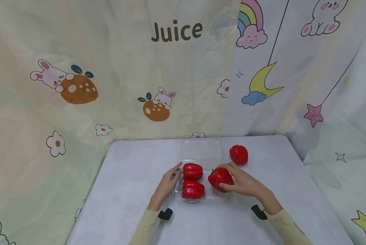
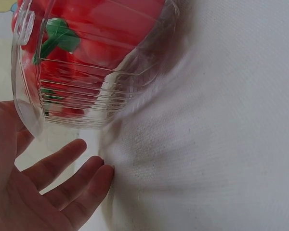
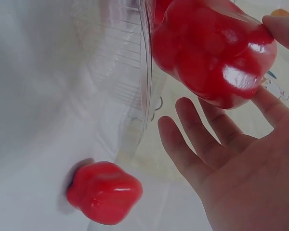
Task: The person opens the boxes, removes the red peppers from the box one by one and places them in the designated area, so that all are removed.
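My right hand [image 1: 242, 180] grips a red bell pepper [image 1: 219, 179] between thumb and fingers, over the right half of a clear plastic clamshell box [image 1: 210, 196]. In the right wrist view, the held bell pepper [image 3: 214, 53] is above the box's rim. Two more bell peppers, a rear one [image 1: 193, 172] and a front one [image 1: 193, 189], lie side by side in the left half, their green stems pointing left. My left hand [image 1: 167, 182] is at the box's left side, its fingers extended by the wall; the left wrist view shows this hand [image 2: 53, 183] holding nothing.
The box's transparent lid [image 1: 201, 150] lies folded back behind it. Another red bell pepper [image 1: 238, 154] sits on the white-covered table [image 1: 134, 170], right of the lid. A patterned cloth [image 1: 121, 85] hangs behind the table's far edge.
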A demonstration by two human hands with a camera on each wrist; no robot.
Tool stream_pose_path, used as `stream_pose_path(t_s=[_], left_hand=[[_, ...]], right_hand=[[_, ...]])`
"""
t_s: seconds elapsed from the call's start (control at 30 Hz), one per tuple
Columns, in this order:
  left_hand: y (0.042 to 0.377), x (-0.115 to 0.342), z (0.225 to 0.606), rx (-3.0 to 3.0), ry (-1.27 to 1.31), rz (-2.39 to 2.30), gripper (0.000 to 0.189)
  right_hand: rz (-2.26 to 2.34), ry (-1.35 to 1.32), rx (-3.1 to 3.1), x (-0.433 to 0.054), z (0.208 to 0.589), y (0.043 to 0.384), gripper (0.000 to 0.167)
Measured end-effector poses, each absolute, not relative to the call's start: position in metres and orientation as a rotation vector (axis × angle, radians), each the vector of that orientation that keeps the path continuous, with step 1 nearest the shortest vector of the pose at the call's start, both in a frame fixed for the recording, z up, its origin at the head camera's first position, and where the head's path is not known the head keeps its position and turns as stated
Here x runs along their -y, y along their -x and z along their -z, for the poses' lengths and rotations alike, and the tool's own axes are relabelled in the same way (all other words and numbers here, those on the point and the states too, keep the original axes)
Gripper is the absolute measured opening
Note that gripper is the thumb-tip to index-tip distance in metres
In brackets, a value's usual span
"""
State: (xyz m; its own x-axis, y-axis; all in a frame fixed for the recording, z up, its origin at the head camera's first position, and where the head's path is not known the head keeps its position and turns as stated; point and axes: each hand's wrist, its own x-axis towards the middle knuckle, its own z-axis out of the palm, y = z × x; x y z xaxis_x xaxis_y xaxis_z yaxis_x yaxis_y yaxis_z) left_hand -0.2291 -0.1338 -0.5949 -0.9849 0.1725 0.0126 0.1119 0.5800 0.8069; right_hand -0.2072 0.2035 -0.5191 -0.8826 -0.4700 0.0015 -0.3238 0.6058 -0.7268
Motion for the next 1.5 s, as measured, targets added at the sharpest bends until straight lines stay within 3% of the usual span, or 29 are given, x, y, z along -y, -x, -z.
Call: stream_pose_path(t_s=[1.5], left_hand=[[0.229,0.133,0.596,-2.730,-0.231,-1.387,0.049]], right_hand=[[1.215,0.556,-2.668,-0.227,0.514,0.204,0.078]])
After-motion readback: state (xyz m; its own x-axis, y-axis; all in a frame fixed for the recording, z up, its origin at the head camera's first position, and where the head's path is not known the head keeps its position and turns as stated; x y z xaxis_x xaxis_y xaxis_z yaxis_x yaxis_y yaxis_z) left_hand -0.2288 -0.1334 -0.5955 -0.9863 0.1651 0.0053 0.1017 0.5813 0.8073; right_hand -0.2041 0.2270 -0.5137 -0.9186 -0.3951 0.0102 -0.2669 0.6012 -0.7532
